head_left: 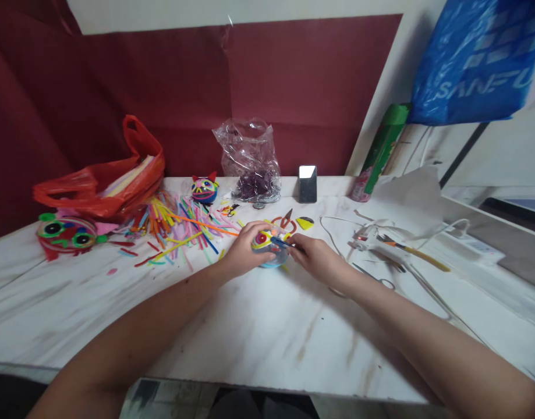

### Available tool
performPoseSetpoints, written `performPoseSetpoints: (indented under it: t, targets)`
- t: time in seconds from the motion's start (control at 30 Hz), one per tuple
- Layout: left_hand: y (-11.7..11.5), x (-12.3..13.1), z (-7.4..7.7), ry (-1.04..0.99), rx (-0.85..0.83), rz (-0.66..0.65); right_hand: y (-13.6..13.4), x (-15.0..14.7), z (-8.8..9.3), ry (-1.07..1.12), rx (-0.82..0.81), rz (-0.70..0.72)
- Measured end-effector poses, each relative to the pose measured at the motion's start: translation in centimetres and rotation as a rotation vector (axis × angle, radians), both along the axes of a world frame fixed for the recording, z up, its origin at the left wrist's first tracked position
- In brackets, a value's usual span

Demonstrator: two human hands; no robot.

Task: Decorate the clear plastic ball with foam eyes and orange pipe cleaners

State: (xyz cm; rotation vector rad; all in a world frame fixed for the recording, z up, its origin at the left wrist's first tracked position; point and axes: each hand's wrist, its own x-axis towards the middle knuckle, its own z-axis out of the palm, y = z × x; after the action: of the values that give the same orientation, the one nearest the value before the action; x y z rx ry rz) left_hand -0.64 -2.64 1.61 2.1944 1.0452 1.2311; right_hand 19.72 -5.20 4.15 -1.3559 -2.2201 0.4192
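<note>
My left hand [244, 251] is closed around the side of a clear round ball [273, 263] decorated with yellow and red pieces, including a red eye-like disc. The ball rests low over the table. My right hand [316, 257] pinches a slim dark tool [281, 241], perhaps tweezers. Its tip reaches the decorated face of the ball; whether it grips a piece there I cannot tell. Just behind the ball lie orange-handled scissors [287, 221] and a yellow and black piece [305, 223].
Left of my hands spreads a heap of colourful pipe cleaners [192, 224]. Two finished-looking decorated balls, a larger one [68, 235] and a smaller one [204, 189], stand beyond it, near a red bag [101, 183]. A glue gun [367, 235], pliers [420, 256] and cords lie right.
</note>
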Motion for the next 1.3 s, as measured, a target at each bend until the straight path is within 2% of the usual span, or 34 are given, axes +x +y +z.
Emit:
performPoseSetpoints:
  t: [0.4, 0.57, 0.7, 0.97, 1.13, 1.3]
  targets:
    - [-0.2, 0.0, 0.0, 0.017, -0.015, 0.017, 0.1, 0.1, -0.2, 0.059, 0.016, 0.026]
    - [0.0, -0.1, -0.1, 0.004, 0.003, -0.009, 0.6, 0.2, -0.6, 0.303, -0.018, 0.051]
    - [0.3, -0.4, -0.3, -0.004, 0.016, -0.031, 1.0, 0.3, -0.8, 0.484, -0.033, -0.012]
    - [0.9, -1.1, -0.8, -0.046, -0.058, -0.008, 2.6, 0.8, -1.4, 0.446, 0.053, -0.193]
    - [1.0, -1.5, -0.9, -0.071, -0.067, -0.026, 3.2, 0.3, -3.1, 0.438, -0.110, -0.095]
    - [1.1, -1.7, -1.8, -0.169, -0.164, -0.011, 3.2, -0.1, -3.8, 0.511, -0.148, -0.031]
